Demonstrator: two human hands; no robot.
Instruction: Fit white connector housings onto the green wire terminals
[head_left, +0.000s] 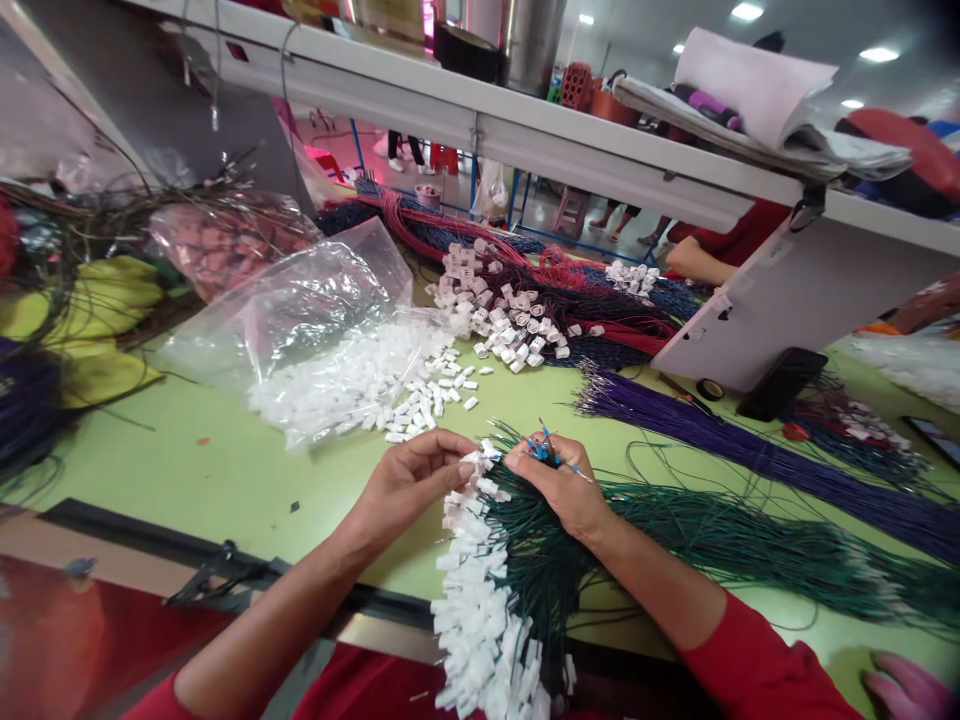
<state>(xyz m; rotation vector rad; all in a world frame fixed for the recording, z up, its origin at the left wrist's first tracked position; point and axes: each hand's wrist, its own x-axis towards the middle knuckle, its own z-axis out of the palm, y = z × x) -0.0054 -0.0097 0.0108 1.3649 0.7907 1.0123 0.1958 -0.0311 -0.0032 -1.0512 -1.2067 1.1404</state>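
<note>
My left hand pinches a small white connector at the top of a long pile of white connectors, which hangs over the table's front edge. Close beside it, my right hand is closed around several thin wire ends with blue tips. Dark green wires run from the connectors under my right hand and off to the right. Loose white connectors spill from a clear plastic bag beyond my left hand.
Purple wires lie at the right, near a black phone-like object. Behind are wired connectors and a bag of reddish parts. A shelf spans the top. Another person's arm shows behind the panel; a pinkish hand is at lower right.
</note>
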